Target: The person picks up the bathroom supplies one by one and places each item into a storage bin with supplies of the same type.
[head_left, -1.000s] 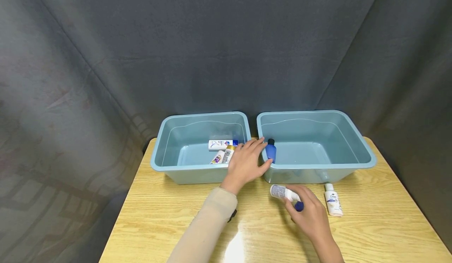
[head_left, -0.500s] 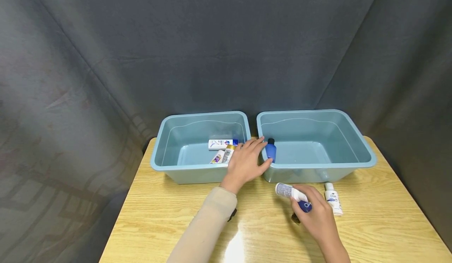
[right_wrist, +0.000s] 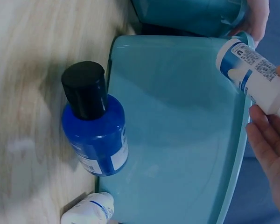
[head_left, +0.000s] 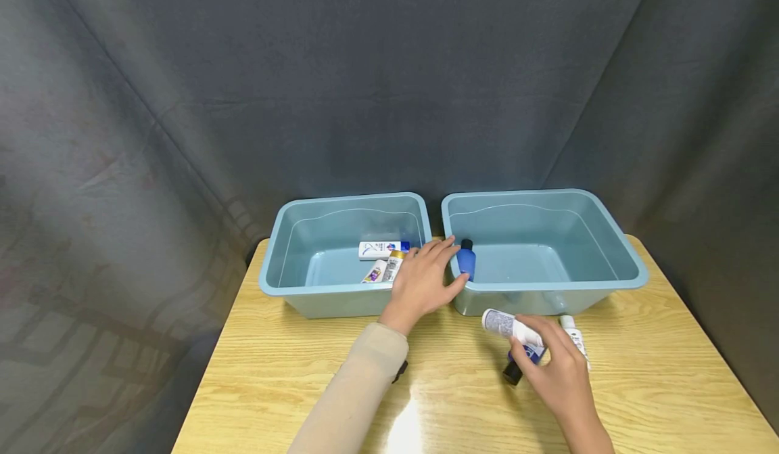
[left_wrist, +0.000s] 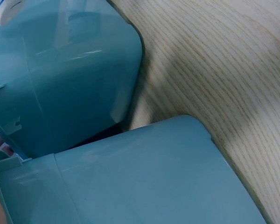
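My right hand point(head_left: 561, 371) pinches a white bottle point(head_left: 500, 323) held tilted above the table; in the right wrist view this bottle point(right_wrist: 252, 70) shows blue-and-white print. Under it is a blue bottle with a black cap point(head_left: 512, 373), which shows larger in the right wrist view point(right_wrist: 97, 135). A white bottle point(head_left: 575, 337) lies partly behind my right hand. My left hand point(head_left: 424, 279) rests with spread fingers over the adjoining rims of two blue-green bins, its thumb by the right bin's rim. Only bits of its fingers appear in the left wrist view.
The left bin point(head_left: 349, 290) holds several white bottles, one with a gold cap point(head_left: 397, 254). The right bin point(head_left: 548, 286) holds a blue bottle point(head_left: 466, 264) at its left end. Both stand at the wooden table's back edge, before a dark curtain point(head_left: 389, 88).
My right hand has moved to the right with the white bottle in it, uncovering more of the blue bottle and covering part of the other white one. My left hand has stayed in place.
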Action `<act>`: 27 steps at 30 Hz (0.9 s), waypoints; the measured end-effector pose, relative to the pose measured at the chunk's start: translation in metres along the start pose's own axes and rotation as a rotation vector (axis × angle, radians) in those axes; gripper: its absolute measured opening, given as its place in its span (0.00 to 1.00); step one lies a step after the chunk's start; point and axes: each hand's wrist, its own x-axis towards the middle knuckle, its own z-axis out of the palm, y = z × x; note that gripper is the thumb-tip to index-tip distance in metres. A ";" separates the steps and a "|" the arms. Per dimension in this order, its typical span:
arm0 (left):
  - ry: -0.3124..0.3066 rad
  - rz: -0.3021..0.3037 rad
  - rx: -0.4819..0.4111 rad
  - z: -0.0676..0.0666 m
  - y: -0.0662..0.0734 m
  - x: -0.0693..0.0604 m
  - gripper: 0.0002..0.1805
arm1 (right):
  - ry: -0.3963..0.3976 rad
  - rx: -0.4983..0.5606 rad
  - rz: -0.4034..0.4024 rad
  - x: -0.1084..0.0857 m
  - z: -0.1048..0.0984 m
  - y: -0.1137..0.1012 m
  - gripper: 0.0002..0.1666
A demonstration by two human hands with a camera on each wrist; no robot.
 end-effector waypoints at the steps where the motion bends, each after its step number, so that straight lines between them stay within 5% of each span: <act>1: 0.001 0.001 -0.002 0.000 0.000 0.000 0.34 | 0.016 0.010 -0.011 0.001 0.000 0.000 0.19; 8: 0.003 0.000 -0.005 0.000 0.000 0.000 0.34 | 0.085 0.051 -0.053 0.006 -0.002 0.002 0.22; 27: 0.025 0.005 0.001 0.002 -0.001 -0.001 0.33 | 0.153 0.071 -0.005 0.022 -0.007 -0.006 0.20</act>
